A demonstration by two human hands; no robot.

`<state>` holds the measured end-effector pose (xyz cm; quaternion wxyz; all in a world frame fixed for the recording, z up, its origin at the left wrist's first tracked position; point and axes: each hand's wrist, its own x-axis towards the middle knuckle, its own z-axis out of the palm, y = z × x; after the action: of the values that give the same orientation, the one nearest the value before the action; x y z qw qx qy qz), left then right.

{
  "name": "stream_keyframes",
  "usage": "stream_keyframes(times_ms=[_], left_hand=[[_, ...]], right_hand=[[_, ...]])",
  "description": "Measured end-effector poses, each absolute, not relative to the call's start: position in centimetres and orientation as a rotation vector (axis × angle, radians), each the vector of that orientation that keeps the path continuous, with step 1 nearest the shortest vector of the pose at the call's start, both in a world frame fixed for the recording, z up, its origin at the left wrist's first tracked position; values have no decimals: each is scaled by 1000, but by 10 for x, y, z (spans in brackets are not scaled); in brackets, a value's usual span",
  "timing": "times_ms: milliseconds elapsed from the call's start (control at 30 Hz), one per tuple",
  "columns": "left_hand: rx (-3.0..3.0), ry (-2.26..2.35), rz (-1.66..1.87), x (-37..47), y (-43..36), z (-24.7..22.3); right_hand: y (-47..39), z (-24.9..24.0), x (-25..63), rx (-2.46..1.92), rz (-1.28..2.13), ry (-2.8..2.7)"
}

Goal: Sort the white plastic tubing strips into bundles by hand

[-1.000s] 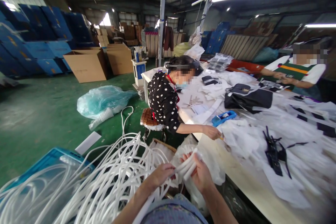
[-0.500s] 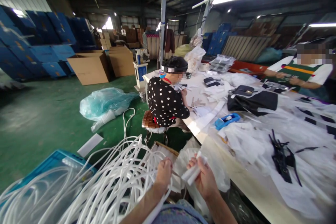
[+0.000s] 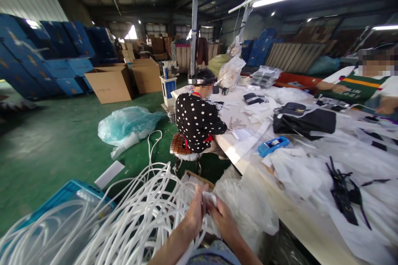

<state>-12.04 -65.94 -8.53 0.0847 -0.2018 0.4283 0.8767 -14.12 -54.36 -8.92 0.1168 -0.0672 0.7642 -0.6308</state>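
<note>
Above my lap, my left hand and my right hand meet. A white rolled piece of thin, soft-looking material is pinched in my right fingers, its end against my left hand. The fingers of my left hand are closed and partly turned away, so what they grip is hidden. Close by on the left lies a big tangled heap of white tubing, its loops reaching under my left forearm. Behind the hands sits a brown open box with whitish contents.
A blue crate stands left under the tubing. On my right are a clear plastic bag and a worktable with white sheets, a black bag and a blue tape dispenser. A co-worker sits ahead; another stands across the table.
My right hand has moved left with the white rolled piece and now touches my left hand. The hands were apart before. The view has shifted slightly.
</note>
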Motion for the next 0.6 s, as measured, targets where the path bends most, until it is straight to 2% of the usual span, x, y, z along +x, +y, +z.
stream_keyframes(times_ms=[167,300,433,600], left_hand=[[-635,1392,2569,-120,-659,-90],[-470,1542,2484,-122,-661,-84],[-260,1801,2277,-122,-671,-87],[-129,1944,2064,-121,-673,-95]], right_hand=[[-546,-102,-140,-109,-1883,2252],[-540,-82,-142,-44,-2111,1819],[-521,-54,-152,347,-2365,1326],[-507,-50,-166,614,-2517,1176]])
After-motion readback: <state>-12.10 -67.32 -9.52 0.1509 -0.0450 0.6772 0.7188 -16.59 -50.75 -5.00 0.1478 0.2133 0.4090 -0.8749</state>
